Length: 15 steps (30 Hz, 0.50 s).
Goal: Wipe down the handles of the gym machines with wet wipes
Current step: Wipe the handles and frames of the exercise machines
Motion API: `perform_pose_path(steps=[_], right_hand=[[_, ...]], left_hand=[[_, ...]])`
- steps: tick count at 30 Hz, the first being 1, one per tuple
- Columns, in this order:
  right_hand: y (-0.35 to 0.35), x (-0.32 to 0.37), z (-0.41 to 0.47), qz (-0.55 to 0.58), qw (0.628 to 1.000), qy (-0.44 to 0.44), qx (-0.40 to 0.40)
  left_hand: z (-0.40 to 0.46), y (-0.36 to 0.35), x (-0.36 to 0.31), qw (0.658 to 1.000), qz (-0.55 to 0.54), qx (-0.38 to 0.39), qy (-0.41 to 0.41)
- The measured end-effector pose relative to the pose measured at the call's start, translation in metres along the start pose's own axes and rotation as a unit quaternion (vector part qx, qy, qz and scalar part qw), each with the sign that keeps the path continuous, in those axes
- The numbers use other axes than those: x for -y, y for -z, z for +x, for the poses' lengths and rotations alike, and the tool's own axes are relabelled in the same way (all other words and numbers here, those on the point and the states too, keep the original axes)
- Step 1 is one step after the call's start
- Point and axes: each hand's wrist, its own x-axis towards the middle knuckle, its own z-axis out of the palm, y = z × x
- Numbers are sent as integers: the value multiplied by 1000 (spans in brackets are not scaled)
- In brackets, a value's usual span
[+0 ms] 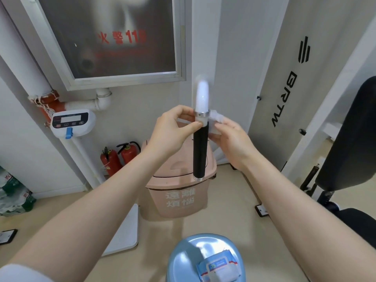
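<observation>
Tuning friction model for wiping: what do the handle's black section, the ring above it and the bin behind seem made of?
Black section of the handle: matte, no glare, probably rubber or foam sleeve. Ring: bright, mirror-like with a small screw, looks like polished metal. Bin: pink, smooth, moulded lid with dull sheen, most likely plastic. The white wipe in the right hand looks like thin nonwoven cloth.

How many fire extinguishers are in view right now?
2. Both stand on the floor against the wall, left of the pink bin: one fire extinguisher nearer the corner, the other beside it, partly hidden by the left forearm.
</observation>
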Motion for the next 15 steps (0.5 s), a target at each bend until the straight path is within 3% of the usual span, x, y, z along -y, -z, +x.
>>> perform_pose_path(steps=[2, 6, 8, 10, 12, 13, 15], right_hand=[[1, -5, -2, -26, 1000, -6, 4], [7, -58, -28, -172, 976, -130, 23], [2, -63, -31, -189, 973, -134, -3], [-7, -56, -30, -174, 981, -56, -64], [-17, -46, -36, -253, 957, 72, -120], [-20, -43, -41, -330, 924, 132, -141], [-22, -43, -48, -500, 811, 260, -159]], left_hand=[[0, -1, 0, 1000, -4, 2, 0], [0, 1, 2, 1000, -15, 8, 6], [1, 2, 2, 1000, -6, 10, 5], [2, 3, 1, 1000, -11, 14, 9], [4, 4, 1, 1000, -17, 19, 17], [5, 6, 2, 999, -24, 26, 21], [6, 10, 6, 997, -59, 37, 33]])
